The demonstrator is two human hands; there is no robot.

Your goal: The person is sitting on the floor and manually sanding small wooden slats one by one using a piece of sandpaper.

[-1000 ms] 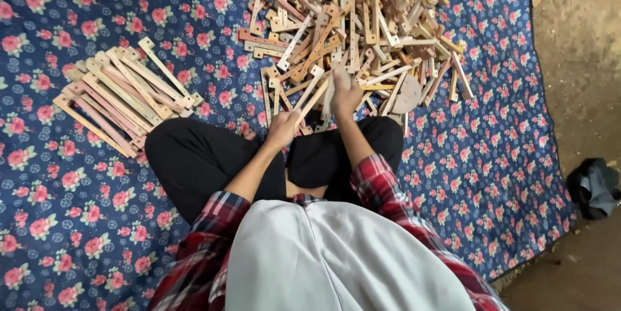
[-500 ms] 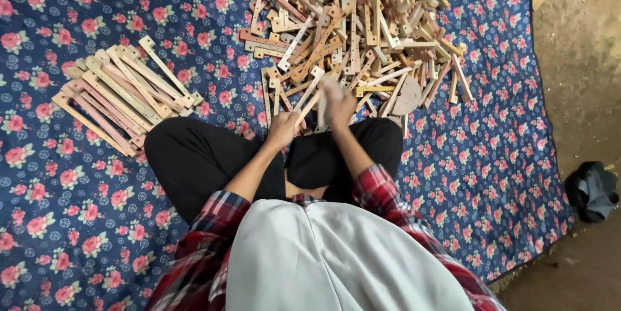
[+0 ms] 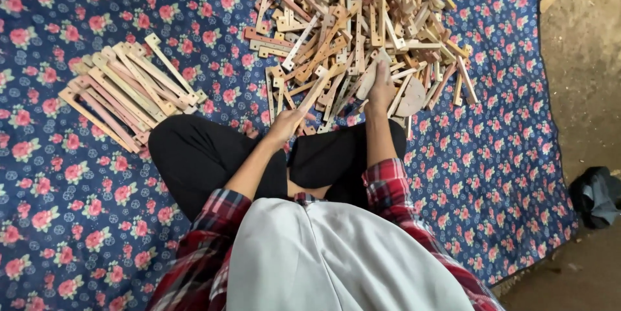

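Two hands work the loose pile of wooden strips (image 3: 352, 26): left hand (image 3: 286, 125) closed on a strip (image 3: 315, 93), right hand (image 3: 381, 91) closed on a pale piece (image 3: 370, 77); tugging may topple neighbouring strips.

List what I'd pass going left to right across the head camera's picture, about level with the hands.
Neat stack of wooden strips → left hand → right hand → rounded wooden piece → bare part of the flowered blue cloth → dirt floor.
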